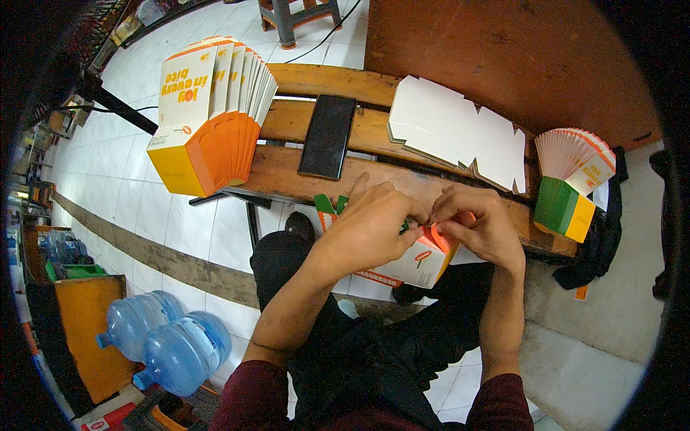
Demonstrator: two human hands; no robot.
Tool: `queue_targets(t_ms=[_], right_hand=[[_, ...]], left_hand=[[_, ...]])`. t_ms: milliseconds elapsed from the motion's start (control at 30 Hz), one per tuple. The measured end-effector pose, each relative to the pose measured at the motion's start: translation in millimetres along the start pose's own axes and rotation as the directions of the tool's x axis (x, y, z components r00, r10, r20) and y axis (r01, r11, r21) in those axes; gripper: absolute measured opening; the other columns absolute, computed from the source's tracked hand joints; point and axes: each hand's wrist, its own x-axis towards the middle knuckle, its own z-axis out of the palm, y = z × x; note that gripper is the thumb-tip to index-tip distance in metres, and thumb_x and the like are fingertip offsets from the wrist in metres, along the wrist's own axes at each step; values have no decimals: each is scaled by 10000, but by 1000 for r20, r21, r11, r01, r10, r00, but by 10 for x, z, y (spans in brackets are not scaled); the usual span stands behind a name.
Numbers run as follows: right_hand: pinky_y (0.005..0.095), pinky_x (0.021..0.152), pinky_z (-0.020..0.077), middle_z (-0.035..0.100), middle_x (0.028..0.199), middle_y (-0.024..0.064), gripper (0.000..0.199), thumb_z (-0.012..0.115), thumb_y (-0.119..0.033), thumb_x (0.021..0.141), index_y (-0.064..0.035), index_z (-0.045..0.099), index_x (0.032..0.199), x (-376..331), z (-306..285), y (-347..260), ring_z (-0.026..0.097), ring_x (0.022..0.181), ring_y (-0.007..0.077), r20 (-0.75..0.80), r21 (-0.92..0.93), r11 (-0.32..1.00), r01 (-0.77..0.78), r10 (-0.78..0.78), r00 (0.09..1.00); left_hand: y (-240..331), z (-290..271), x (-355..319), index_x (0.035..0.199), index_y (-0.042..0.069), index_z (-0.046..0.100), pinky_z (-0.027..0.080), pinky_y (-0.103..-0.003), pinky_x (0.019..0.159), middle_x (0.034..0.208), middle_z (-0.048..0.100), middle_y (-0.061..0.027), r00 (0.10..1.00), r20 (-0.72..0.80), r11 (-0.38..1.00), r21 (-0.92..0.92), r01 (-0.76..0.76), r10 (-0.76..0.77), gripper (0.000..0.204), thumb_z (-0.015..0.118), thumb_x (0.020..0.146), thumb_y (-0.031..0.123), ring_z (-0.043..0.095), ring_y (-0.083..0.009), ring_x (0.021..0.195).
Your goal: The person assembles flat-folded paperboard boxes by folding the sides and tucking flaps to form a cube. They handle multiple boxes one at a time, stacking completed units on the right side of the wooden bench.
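Note:
Above my lap, at the bench's near edge, is a partly folded paper food box [413,267], white with orange and green parts. My left hand [368,224] is closed on its left side, the fingertips gathered at the upper edge. My right hand [480,221] pinches an orange flap at the box's right end, its fingertips almost meeting the left ones. The fingers hide much of the fold. Beyond them, a stack of flat white card blanks [453,126] lies on the wooden bench [284,167]. A black phone [328,136] rests left of the blanks.
Nested folded boxes [188,90] fan out at the bench's left end; a smaller nested row [564,205] stands at the right end. Two blue water jugs [187,352] lie lower left. A grey stool [286,25] stands beyond the bench, near a brown panel [517,57].

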Motion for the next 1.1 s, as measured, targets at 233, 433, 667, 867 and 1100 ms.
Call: queue_targets(t_ms=[233,433,667,867,1100], right_hand=[[344,758,512,694,823,72,121,772,-17,704,-30,688,791,22,10,-10,652,802,212,96,33,996,79,-82,992],[326,712,506,700,835,71,106,768,-37,715,-34,697,794,58,3,-21,648,791,217,137,35,993,111,-115,984],[341,705,501,695,822,73,115,767,-44,696,-43,696,787,51,15,18,643,783,234,138,23,984,175,-177,975],[342,699,504,671,797,74,123,762,-37,690,-44,687,787,34,20,4,634,770,241,199,-12,994,111,-107,974],[329,707,512,674,821,85,154,755,-21,688,-37,687,826,30,119,0,648,804,251,82,-147,987,65,-53,995]], left_hand=[[7,-44,-6,940,42,726,437,-456,913,941,704,-165,999,38,1000,-2,10,-9,196,668,807,174,637,-347,973],[20,-55,-62,939,66,728,427,-470,905,941,689,-171,999,35,995,94,24,-28,178,657,806,160,611,-353,990],[17,-39,-8,932,78,731,420,-495,907,921,675,-167,987,142,991,118,57,-74,170,650,803,154,599,-361,995],[60,-31,-14,971,81,716,401,-539,924,907,651,-196,991,113,992,116,57,-70,195,624,813,150,583,-383,995],[89,11,38,989,39,674,392,-524,953,948,633,-213,987,96,966,235,105,-131,205,628,811,129,569,-381,1036]])
